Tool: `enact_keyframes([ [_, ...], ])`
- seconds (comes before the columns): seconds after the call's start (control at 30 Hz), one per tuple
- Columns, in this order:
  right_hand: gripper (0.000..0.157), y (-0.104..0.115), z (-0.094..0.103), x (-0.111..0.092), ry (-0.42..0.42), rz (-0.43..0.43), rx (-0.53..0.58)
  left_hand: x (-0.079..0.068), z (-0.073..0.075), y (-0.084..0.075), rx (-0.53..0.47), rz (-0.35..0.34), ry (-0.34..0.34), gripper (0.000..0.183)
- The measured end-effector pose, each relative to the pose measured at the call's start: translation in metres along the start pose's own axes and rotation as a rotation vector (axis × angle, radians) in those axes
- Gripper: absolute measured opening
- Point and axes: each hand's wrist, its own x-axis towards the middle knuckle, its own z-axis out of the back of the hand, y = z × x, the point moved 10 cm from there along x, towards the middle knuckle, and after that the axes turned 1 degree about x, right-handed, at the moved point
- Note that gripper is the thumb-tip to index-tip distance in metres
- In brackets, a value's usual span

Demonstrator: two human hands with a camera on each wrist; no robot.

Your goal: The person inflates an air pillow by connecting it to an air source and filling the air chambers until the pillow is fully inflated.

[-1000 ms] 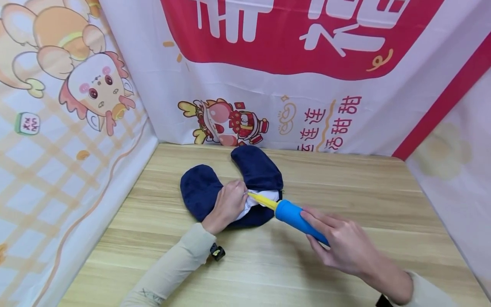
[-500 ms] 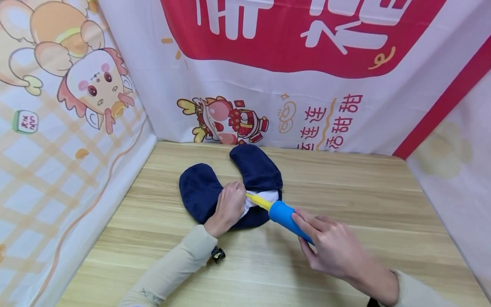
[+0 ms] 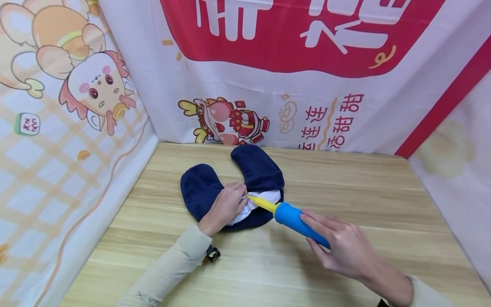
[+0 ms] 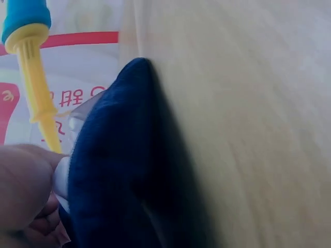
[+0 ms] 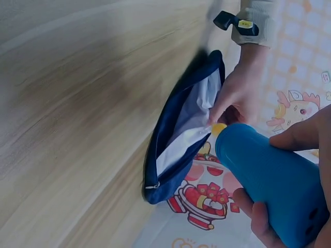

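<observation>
A navy U-shaped neck pillow (image 3: 201, 187) lies on the wooden table, its zipped edge gaping around a white inner bladder (image 5: 199, 113). My left hand (image 3: 227, 205) rests over the pillow's middle and pinches the bladder at the opening. My right hand (image 3: 348, 248) grips a blue hand pump (image 3: 301, 221) by its body, fingers wrapped round it. The pump's yellow nozzle (image 4: 35, 85) points down to my left fingertips, its tip right at the pinched spot, where the fingers hide the end. A zipper pull (image 5: 152, 186) shows at one end of the opening.
White cloth with a red printed panel (image 3: 299, 55) hangs behind the wooden table (image 3: 345, 179). Patterned cloth (image 3: 69, 170) stands along the left side, and plain pale cloth (image 3: 452, 192) along the right. A black wrist strap (image 3: 213, 253) sits below my left sleeve.
My right hand and the blue pump body moved left toward the left hand, then back right. The nozzle tip stays at my left fingers, and the left hand has shifted only slightly.
</observation>
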Motion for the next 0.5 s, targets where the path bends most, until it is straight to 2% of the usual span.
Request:
enact_keyframes([
  [0.1,0.045,-0.004,-0.002,-0.002,0.023,-0.027,0.012,0.002,-0.004,-0.003,-0.025,-0.030,0.028,0.016],
  [0.2,0.054,-0.008,-0.004,-0.004,0.040,-0.043,0.026,0.002,-0.002,-0.007,-0.048,-0.056,0.011,0.020],
  [0.37,0.054,-0.010,-0.007,-0.005,0.054,-0.047,0.040,0.001,0.000,-0.009,-0.062,-0.060,-0.013,0.022],
  [0.5,0.050,-0.007,-0.006,-0.003,0.045,-0.022,0.031,0.000,-0.002,-0.012,-0.033,-0.067,-0.007,0.023],
])
